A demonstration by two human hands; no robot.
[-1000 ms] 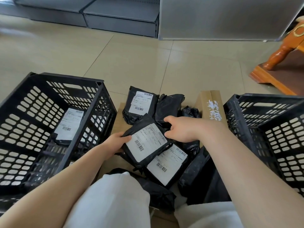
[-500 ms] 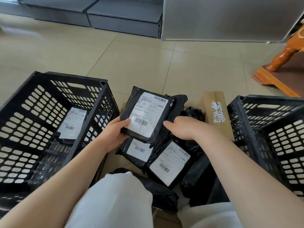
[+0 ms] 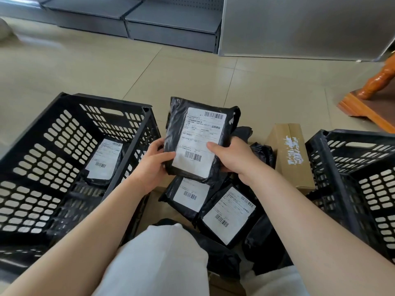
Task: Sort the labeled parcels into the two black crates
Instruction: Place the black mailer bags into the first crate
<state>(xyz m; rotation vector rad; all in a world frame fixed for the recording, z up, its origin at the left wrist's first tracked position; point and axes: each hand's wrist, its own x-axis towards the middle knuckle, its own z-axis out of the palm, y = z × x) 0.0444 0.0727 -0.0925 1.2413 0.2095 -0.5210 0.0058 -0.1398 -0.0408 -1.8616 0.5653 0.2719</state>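
Note:
A black parcel with a white label point(image 3: 198, 137) is held upright above the pile, label facing me. My left hand point(image 3: 154, 163) grips its lower left edge and my right hand point(image 3: 230, 157) grips its right side, thumb on the label. Below it lie more black labeled parcels: one point(image 3: 190, 195) in the middle, another point(image 3: 228, 214) to its right, plus several unlabeled-side bags. The left black crate point(image 3: 53, 167) holds one labeled parcel point(image 3: 104, 161). The right black crate point(image 3: 352, 184) stands at the right; its inside is mostly out of sight.
A brown cardboard box point(image 3: 290, 154) lies between the pile and the right crate. A wooden furniture leg and base point(image 3: 372, 97) stand at the far right. Grey metal shelving point(image 3: 171, 24) lines the back. Tiled floor lies beyond the crates. My white-clad knees fill the bottom.
Both hands have lifted the labeled parcel up off the pile and tilted it upright toward me; the parcels beneath are now uncovered.

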